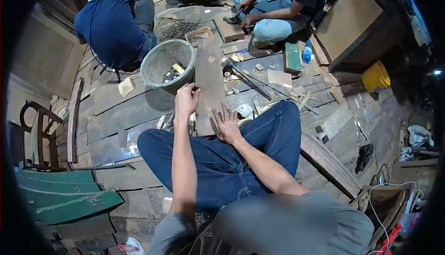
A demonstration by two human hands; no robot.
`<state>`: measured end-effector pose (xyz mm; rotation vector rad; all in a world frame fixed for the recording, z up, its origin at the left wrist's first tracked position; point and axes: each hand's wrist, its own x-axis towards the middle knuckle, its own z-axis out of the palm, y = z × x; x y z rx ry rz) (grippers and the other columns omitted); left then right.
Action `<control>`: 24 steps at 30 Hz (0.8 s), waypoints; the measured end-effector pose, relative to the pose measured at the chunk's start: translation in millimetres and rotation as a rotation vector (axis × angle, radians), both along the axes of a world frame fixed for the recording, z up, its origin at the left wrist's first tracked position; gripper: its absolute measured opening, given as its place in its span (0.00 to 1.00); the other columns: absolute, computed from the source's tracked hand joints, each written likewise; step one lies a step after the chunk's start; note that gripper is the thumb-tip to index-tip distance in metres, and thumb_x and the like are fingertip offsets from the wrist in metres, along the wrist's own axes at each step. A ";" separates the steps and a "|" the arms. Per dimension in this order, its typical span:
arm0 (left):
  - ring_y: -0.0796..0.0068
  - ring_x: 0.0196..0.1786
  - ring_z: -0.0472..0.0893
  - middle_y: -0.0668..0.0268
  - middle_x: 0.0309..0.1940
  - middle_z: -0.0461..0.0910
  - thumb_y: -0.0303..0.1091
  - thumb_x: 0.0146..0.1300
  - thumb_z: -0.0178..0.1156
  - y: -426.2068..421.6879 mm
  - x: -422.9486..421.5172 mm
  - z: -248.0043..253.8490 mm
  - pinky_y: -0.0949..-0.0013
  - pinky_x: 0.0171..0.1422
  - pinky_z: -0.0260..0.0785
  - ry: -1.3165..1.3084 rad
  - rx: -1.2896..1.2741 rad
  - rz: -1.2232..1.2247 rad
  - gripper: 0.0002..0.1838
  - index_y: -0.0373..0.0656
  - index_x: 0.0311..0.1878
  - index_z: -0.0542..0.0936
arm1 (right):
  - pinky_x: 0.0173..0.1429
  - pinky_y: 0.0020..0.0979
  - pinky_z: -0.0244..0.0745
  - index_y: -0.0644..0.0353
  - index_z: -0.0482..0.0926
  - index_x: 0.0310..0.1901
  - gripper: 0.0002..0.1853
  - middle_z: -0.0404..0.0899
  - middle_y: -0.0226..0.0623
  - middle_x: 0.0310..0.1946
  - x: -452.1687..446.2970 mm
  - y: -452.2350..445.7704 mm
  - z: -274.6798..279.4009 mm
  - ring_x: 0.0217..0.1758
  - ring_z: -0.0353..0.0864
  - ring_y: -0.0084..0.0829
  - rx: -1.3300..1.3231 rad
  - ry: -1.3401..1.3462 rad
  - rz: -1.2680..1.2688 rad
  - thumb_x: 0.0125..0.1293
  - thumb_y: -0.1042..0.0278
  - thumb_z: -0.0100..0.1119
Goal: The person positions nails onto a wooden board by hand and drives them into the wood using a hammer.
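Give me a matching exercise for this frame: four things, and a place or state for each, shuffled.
1. Right hand
2. Large round grey bucket
3. Small yellow plastic bucket
4. Green-painted wooden boards

A. Lower left of the view
B. Small items inside
C. Right side of the view
D. Fingers spread on a long brown wooden plank

1-D, 2-B, 3-C, 4-A

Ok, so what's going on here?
The person sits cross-legged, the left hand pinching a small thin piece, too tiny to identify, beside a round grey bucket. The right hand lies spread on a long brown wooden board. A dark-handled hammer lies right of the board. Other people sit nearby on the plank floor.
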<state>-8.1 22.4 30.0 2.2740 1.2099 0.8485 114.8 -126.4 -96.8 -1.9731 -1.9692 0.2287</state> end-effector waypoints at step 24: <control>0.48 0.41 0.83 0.50 0.36 0.83 0.33 0.59 0.63 32.0 28.0 -95.5 0.52 0.46 0.74 0.384 -0.264 -0.023 0.08 0.41 0.38 0.85 | 0.60 0.53 0.71 0.66 0.75 0.52 0.23 0.76 0.59 0.49 235.8 112.1 -60.1 0.56 0.74 0.61 -0.152 0.296 -0.445 0.56 0.65 0.65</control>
